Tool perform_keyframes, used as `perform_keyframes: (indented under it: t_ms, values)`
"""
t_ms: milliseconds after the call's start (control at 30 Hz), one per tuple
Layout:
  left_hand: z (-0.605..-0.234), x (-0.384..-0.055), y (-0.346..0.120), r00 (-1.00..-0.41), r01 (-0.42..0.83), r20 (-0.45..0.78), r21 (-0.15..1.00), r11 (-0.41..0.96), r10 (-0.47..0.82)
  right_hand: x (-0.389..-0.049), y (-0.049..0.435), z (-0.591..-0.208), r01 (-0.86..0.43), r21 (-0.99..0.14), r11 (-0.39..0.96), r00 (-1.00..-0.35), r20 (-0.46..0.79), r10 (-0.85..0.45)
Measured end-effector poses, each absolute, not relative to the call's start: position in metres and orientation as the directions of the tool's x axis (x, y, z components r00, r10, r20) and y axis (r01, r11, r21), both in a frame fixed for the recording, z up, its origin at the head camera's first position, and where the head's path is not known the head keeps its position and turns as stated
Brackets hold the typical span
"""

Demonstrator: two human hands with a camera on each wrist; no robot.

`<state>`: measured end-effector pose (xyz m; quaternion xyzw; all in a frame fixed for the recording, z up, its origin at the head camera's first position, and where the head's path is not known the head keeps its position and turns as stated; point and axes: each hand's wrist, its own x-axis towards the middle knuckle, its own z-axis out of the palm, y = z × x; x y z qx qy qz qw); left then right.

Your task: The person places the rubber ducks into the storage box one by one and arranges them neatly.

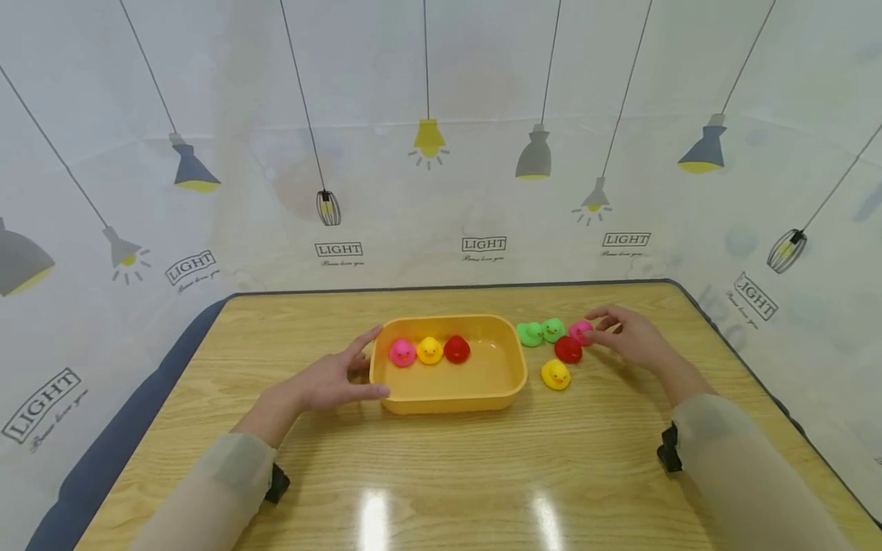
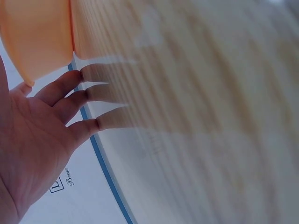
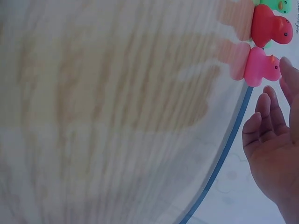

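Observation:
An orange-yellow plastic basin (image 1: 451, 389) sits mid-table, holding a pink rubber duck (image 1: 403, 353), a yellow duck (image 1: 430, 350) and a red duck (image 1: 457, 350) in a row. My left hand (image 1: 338, 376) spans its left end, thumb at the front corner and a finger at the back rim; the other fingertips touch the table in the left wrist view. At the right, my right hand (image 1: 634, 337) is beside another pink duck (image 3: 261, 65), fingers loosely bent and thumb close to its head. Whether the thumb touches the duck, I cannot tell.
Outside the basin's right side stand two green ducks (image 1: 531, 334), a red duck (image 1: 568, 350) and a yellow duck (image 1: 555, 375). The wooden table (image 1: 441, 467) backs onto a white lamp-print cloth (image 1: 386, 153) with a blue edge.

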<state>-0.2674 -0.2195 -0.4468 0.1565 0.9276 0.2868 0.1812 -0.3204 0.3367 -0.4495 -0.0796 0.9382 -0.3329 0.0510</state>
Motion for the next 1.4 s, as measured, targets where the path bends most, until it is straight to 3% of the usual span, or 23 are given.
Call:
perform_keyframes:
  t_ms: [833,1400]
  values:
    - [-0.448,-0.269,-0.219,-0.887,0.166,-0.254,0.602,0.781,0.385,-0.330,0.344,-0.454,-0.072,-0.611,0.788,-0.982,-0.094,-0.162]
    - [-0.450,-0.269,-0.221,-0.885,0.183,-0.241,0.608,0.773,0.399,-0.307,0.320,-0.419,-0.217,-0.586,0.781,-0.975,0.088,-0.206]
